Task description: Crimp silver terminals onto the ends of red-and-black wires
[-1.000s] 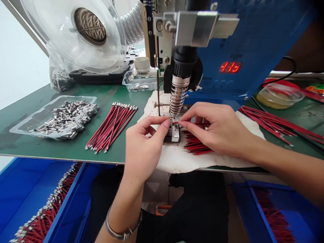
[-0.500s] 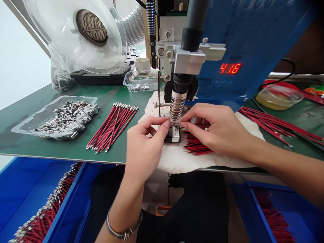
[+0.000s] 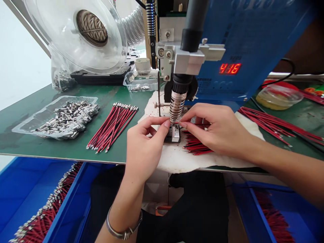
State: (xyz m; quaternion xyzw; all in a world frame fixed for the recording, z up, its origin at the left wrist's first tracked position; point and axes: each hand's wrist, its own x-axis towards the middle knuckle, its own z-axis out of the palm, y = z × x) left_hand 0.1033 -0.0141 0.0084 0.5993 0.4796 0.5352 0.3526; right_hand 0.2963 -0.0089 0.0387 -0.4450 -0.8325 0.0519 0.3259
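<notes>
My left hand (image 3: 145,145) pinches thumb and forefinger together beside a soldering iron's spring-wrapped end (image 3: 177,105); whatever lies between those fingertips is hidden. From the other side, my right hand (image 3: 211,126) closes its thumb and forefinger on a thin red and black wire (image 3: 181,123). The fingertips of both hands nearly meet just above a small metal block (image 3: 175,133). Below my right hand, a bundle of red and black wires (image 3: 196,145) lies on a white cloth (image 3: 174,162).
Left on the green table (image 3: 76,148) are a clear tray (image 3: 22,125) of small metal parts and capped wires (image 3: 112,126). A blue machine (image 3: 215,86) with a red display stands behind my hands. More wires (image 3: 273,126) lie right. Blue bins (image 3: 65,206) sit below.
</notes>
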